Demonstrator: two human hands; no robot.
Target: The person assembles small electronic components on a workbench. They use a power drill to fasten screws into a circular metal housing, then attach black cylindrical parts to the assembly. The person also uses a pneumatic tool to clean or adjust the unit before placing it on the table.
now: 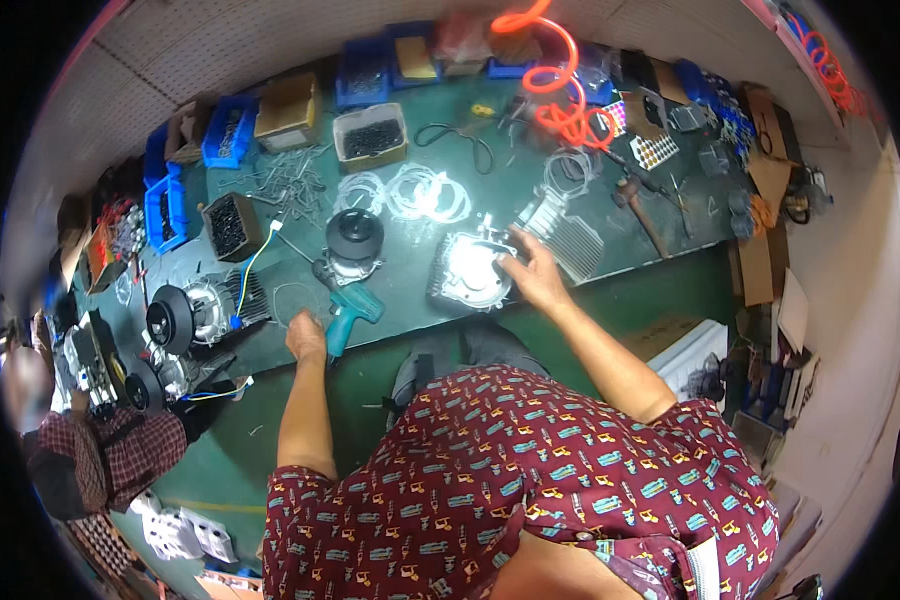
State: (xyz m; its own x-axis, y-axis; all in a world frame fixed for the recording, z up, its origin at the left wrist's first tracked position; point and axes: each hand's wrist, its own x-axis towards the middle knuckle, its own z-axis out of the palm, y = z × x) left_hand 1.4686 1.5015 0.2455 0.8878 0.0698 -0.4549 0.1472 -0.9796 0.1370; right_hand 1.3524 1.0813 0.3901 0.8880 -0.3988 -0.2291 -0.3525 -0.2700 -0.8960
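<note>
My right hand (pixel 538 274) grips the right edge of a silvery cast-metal housing (pixel 460 272), which lies on the green bench near its front edge. Strong glare hides part of the housing's face. My left hand (pixel 306 336) is closed at the bench edge, beside the handle of a teal power screwdriver (pixel 354 312). A thin loop (pixel 295 299) lies right at its fingertips; whether they pinch it I cannot tell. Behind the screwdriver stands a motor unit with a round black fan housing (pixel 355 236). Right of my right hand lies a finned metal part (pixel 573 244).
Clear rings (pixel 426 194), scissors (pixel 457 140) and a bin of small black parts (pixel 372 136) lie farther back. A hammer (pixel 640 216) rests at right. An orange coiled hose (pixel 562 80) hangs above. More fan units (pixel 173 318) and another person's checked sleeve (pixel 135 445) are at left.
</note>
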